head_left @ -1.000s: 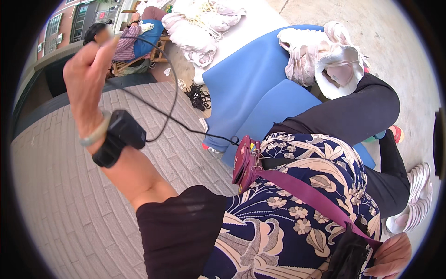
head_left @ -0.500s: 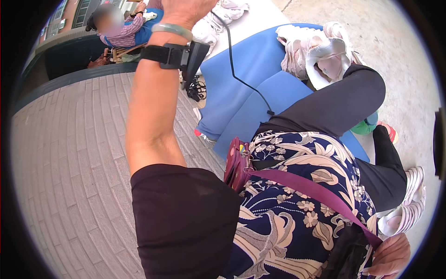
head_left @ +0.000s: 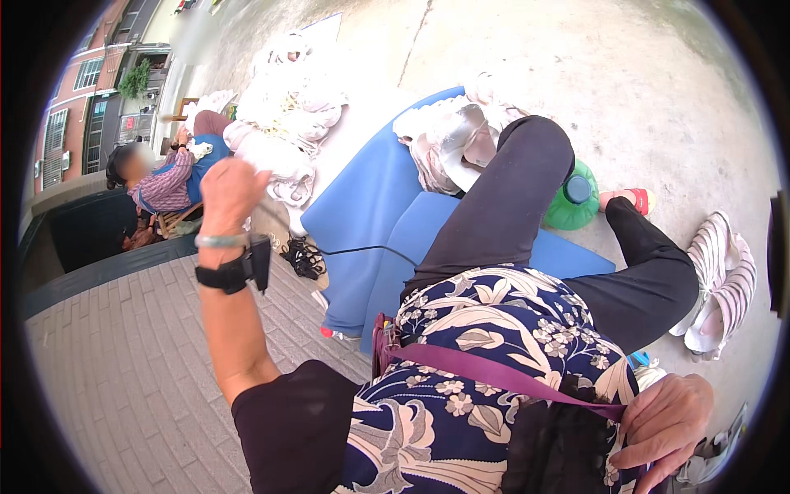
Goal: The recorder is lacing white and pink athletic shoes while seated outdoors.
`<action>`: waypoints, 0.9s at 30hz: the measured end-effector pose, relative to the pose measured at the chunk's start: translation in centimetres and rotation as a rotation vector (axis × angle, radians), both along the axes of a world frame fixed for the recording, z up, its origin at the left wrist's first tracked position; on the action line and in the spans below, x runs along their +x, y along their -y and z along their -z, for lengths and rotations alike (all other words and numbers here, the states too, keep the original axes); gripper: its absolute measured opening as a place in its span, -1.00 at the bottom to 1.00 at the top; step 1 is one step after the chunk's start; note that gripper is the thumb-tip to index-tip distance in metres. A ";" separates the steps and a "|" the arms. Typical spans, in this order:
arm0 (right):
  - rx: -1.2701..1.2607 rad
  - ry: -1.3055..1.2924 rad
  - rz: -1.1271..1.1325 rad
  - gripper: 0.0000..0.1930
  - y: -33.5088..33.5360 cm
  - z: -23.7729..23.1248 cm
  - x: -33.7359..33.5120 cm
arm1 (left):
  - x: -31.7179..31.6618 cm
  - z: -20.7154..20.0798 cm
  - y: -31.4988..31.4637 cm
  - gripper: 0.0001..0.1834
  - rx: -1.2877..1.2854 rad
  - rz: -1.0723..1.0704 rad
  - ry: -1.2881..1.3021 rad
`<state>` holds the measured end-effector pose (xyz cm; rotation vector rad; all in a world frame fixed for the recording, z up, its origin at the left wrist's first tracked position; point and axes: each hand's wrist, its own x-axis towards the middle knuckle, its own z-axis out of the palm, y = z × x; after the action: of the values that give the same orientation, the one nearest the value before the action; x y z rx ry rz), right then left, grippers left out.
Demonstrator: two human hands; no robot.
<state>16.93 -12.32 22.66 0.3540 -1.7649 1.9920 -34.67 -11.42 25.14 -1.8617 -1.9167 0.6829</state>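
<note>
Loosely curled, the left hand (head_left: 234,196) is raised left of the blue sheet (head_left: 354,202); I cannot tell whether it grips anything. A pale bracelet (head_left: 220,241) and a black wrist device (head_left: 261,259) circle that arm, and a black cable (head_left: 374,248) crosses the sheet. Below and right of the sheet, the right hand (head_left: 668,421) bends at the purple strap's (head_left: 485,372) end, its grip unclear. A green bottle (head_left: 568,216) stands right of the sheet.
</note>
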 end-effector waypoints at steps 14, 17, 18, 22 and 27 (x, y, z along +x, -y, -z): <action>-0.007 -0.030 -0.128 -0.58 -2.5 0.6 -0.7 | -9.9 -2.2 8.3 -0.55 -0.451 -0.746 -0.252; -0.024 -0.039 -0.128 -0.58 -1.4 0.4 -1.4 | -7.3 8.3 6.2 -0.45 -0.648 -0.637 -0.006; -0.038 -0.022 -0.141 -0.58 -1.1 0.2 -1.5 | -5.7 11.8 4.7 -0.46 -0.671 -0.537 0.235; -0.037 0.016 -0.098 -0.56 -0.5 -0.7 -2.7 | 2.0 21.0 -1.1 -0.61 -0.309 -0.250 0.786; -0.174 -0.004 -0.155 -0.71 -0.9 0.4 -5.4 | 9.8 24.7 -8.3 -0.46 -0.064 -0.027 1.070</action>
<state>11.52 -11.44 22.22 0.4486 -1.5900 2.2326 -24.91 -3.12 0.45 -2.5124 -2.4918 -0.3842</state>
